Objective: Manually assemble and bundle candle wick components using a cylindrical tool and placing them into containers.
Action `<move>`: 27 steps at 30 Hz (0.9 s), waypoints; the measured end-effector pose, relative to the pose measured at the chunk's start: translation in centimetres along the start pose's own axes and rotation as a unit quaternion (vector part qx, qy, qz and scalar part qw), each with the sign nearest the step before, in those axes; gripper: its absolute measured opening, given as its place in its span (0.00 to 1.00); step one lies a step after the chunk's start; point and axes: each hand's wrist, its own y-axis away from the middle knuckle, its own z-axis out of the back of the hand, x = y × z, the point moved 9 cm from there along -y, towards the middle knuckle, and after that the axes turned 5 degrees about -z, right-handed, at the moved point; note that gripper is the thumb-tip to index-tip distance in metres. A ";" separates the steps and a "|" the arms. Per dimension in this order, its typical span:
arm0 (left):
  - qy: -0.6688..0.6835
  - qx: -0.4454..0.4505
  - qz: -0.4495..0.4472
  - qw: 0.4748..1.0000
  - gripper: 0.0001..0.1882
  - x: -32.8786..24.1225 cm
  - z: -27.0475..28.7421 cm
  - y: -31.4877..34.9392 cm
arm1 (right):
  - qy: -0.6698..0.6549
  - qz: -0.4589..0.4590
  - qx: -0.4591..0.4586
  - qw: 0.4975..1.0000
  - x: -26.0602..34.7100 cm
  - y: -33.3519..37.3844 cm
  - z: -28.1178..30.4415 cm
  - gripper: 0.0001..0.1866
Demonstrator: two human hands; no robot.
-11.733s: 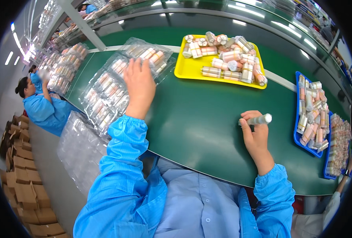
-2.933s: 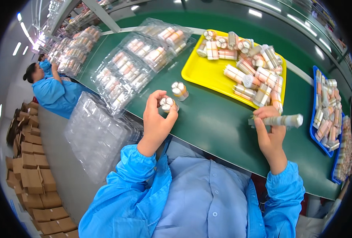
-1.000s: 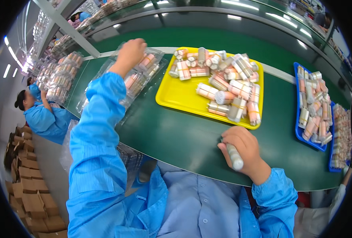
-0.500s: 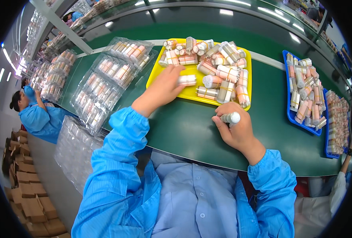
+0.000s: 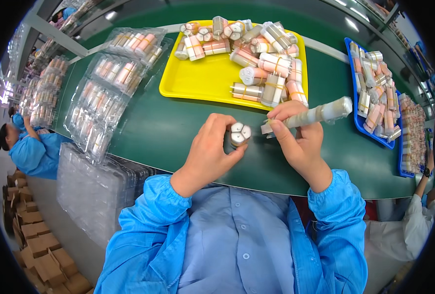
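Head view: the white-ended bundle [image 5: 240,134] and wrapped stick [image 5: 317,113] stood near but apart, apparently for matching up.
The left hand [image 5: 207,151] curled thumb and fingers round the bundle, before the yellow tray [image 5: 190,83]; the right hand [image 5: 302,149] closed on the stick. The next move seemingly called for steadying one and aligning the other.

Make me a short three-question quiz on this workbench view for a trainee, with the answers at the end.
1. What does the left hand hold?
2. True or false: the near left corner of the yellow tray is packed with bundles.
3. Where is the long pale rod? (a) in the left hand (b) in the right hand (c) in the yellow tray

Key:
1. A bundle of cylinders, round ends toward the camera.
2. False; that corner of the yellow tray is bare.
3. b, the right hand.
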 end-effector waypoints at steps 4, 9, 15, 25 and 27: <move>0.013 -0.011 -0.084 0.996 0.29 -1.8 0.8 -0.8 | -0.012 0.004 -0.012 1.000 0.2 0.1 0.3 0.06; 0.034 -0.013 -0.098 0.995 0.26 -1.6 0.3 -0.4 | -0.025 0.012 0.004 1.000 1.3 0.3 -0.4 0.07; 0.061 -0.016 -0.096 0.993 0.26 -0.9 0.0 -0.2 | -0.007 0.045 0.038 0.998 2.2 0.2 -1.7 0.08; 0.062 -0.036 -0.106 0.992 0.25 -1.1 0.0 -0.3 | 0.040 0.028 0.071 0.996 1.8 0.2 -3.1 0.09; 0.062 -0.041 -0.114 0.991 0.25 -1.2 0.1 -0.5 | 0.034 0.012 0.073 0.997 1.5 0.2 -3.3 0.08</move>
